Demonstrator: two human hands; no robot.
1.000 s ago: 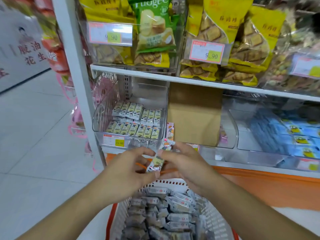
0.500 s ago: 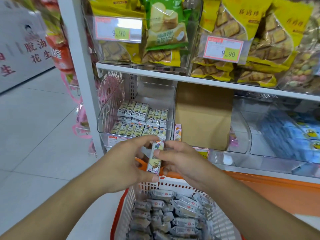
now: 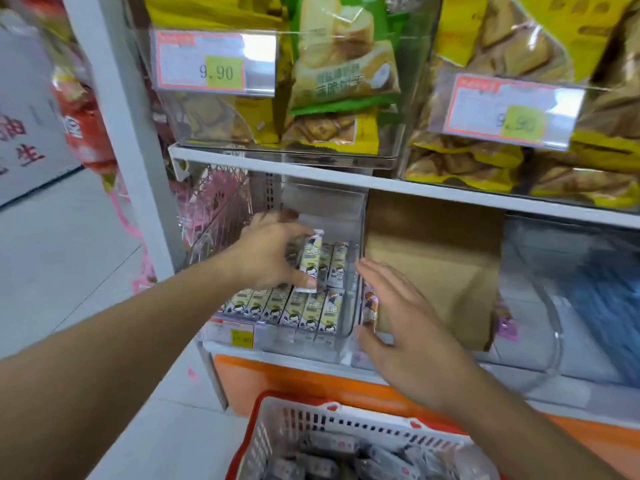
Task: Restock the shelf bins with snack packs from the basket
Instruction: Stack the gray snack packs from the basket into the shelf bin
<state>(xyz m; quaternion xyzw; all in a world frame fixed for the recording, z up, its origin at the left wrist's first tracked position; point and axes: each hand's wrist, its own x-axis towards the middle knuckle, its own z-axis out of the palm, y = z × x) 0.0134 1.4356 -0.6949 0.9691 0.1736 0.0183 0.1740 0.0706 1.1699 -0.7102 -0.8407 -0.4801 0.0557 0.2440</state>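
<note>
1. Our left hand [image 3: 266, 258] pinches one snack pack [image 3: 310, 261] end to end, thumb low and fingers high, over the back row inside the clear bin [image 3: 341, 332].
2. Our right hand [image 3: 401, 327] hovers flat and spread, holding nothing, just right of the bin.
3. The pack's long axis runs front to back, its top end pointing toward the shelf's rear.
4. We judge it best to lower it parallel to its neighbours, flush in the row.
5. The basket [image 3: 332, 417] sits below.
</note>
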